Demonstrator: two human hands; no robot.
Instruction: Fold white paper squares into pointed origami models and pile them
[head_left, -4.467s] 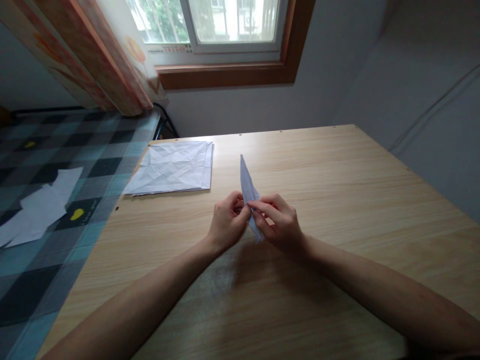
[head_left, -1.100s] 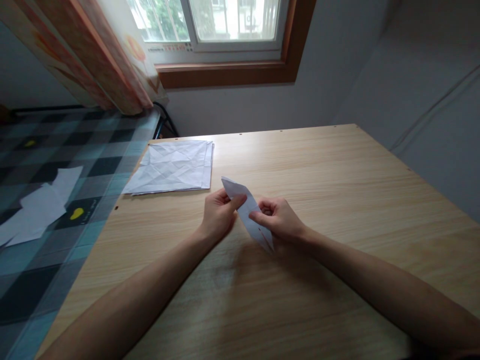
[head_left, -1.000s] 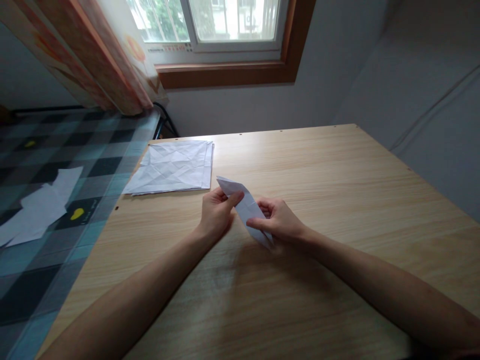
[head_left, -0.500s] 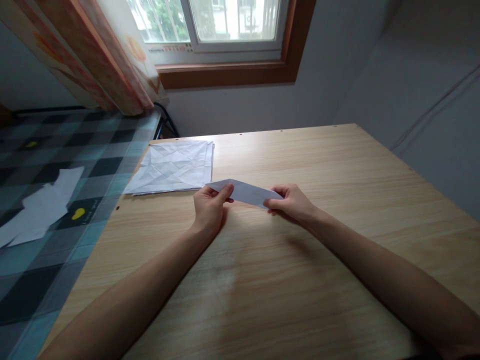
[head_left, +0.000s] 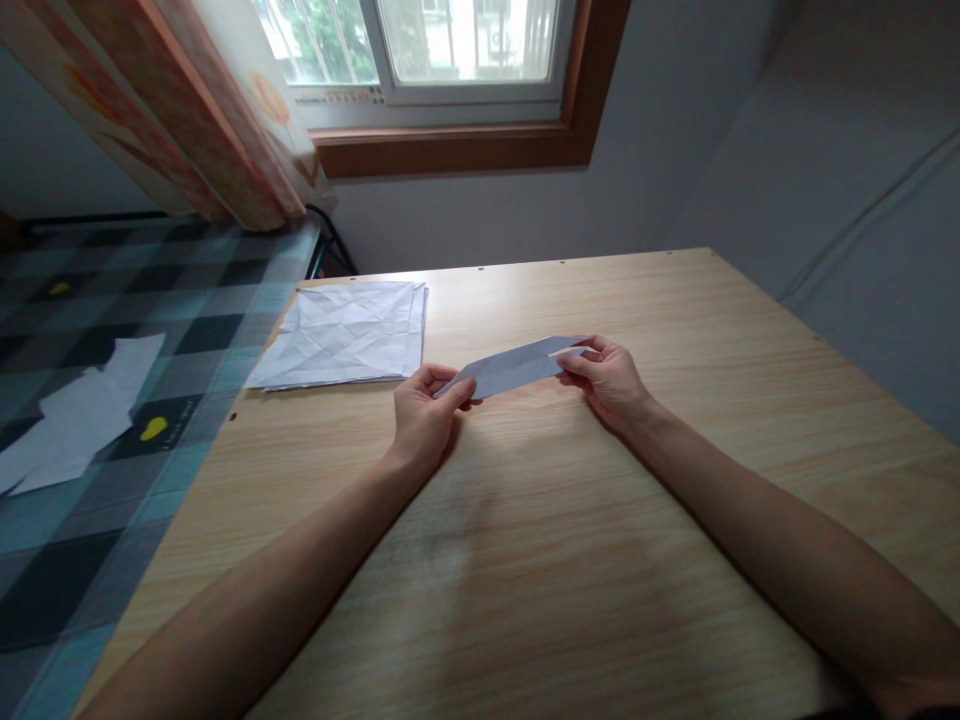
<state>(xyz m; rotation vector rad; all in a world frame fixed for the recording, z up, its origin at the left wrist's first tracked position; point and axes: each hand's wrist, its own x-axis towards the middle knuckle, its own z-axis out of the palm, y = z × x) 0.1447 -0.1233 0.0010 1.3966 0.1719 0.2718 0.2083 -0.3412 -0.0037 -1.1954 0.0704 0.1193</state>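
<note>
A long, narrow piece of folded white paper (head_left: 516, 368) is held between my two hands over the wooden table (head_left: 540, 560). My left hand (head_left: 427, 405) pinches its left end, thumb on top and fingers underneath. At the other end, my right hand (head_left: 604, 375) grips the paper between thumb and fingers, and a small flap shows beside that thumb. The strip slants, its right end farther from me than its left. Beyond my left hand lies a stack of creased white sheets (head_left: 349, 335) at the table's far left corner.
To the left, a bed with a checked cover (head_left: 150, 540) adjoins the table, with white paper scraps (head_left: 82, 425) on it. A curtain (head_left: 202, 120) hangs at the far left beside a window (head_left: 465, 45). Walls stand behind and to the right.
The right end of the folded paper has risen and moved away from me, so its slant has reversed. My right hand has shifted right and up; my left hand has moved slightly right.
</note>
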